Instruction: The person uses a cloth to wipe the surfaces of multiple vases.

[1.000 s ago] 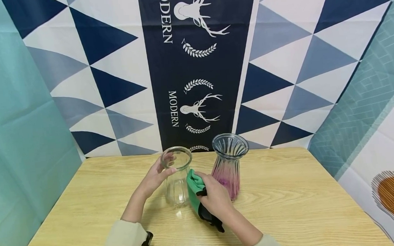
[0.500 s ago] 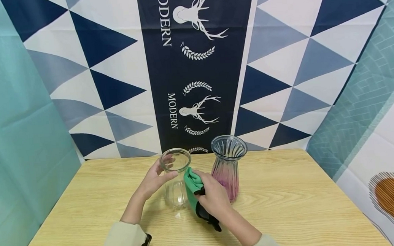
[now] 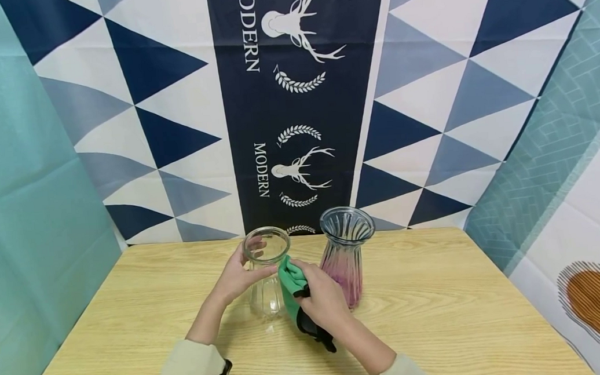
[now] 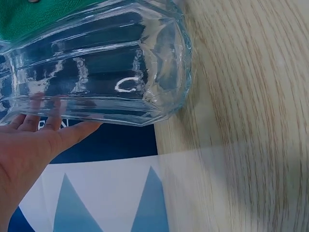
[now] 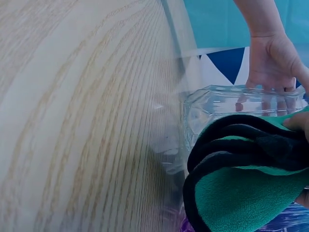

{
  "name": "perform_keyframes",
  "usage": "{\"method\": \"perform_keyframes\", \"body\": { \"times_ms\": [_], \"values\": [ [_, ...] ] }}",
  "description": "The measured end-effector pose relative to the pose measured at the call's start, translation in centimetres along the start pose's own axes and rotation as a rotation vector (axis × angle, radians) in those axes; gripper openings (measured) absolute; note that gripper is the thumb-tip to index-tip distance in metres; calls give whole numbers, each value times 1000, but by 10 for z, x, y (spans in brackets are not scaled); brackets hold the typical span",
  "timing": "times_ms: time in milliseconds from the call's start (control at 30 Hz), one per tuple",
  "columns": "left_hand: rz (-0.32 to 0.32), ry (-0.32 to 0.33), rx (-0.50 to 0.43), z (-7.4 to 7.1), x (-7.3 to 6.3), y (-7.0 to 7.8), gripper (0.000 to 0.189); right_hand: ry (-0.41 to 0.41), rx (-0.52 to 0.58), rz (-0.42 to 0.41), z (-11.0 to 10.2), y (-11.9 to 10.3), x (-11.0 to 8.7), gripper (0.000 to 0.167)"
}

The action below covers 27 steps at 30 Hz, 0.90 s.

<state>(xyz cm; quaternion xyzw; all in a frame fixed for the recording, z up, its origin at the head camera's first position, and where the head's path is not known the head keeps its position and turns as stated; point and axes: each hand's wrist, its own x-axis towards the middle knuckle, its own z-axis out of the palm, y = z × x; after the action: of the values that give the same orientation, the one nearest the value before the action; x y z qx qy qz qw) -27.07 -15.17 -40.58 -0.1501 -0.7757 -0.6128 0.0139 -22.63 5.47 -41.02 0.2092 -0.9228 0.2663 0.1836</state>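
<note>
left hand (image 3: 235, 279) holds clear vase (image 3: 266, 294); right hand (image 3: 325, 297) grips cloth (image 3: 292, 277) against its side: likely wiping, calling next for a steady hold.

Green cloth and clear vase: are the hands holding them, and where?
The left hand holds the clear vase near its top; the right hand grips the green cloth by its folded upper part.
</note>
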Motion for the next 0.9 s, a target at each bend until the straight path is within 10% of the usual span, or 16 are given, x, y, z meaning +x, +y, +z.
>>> {"method": "perform_keyframes", "body": {
  "times_ms": [400,900],
  "values": [
    [-17,21,65,4,-10,26,73,-46,-1,7,1,5,-2,63],
    [16,62,72,5,1,-3,75,97,21,-22,4,6,-1,55]
  ]
}}
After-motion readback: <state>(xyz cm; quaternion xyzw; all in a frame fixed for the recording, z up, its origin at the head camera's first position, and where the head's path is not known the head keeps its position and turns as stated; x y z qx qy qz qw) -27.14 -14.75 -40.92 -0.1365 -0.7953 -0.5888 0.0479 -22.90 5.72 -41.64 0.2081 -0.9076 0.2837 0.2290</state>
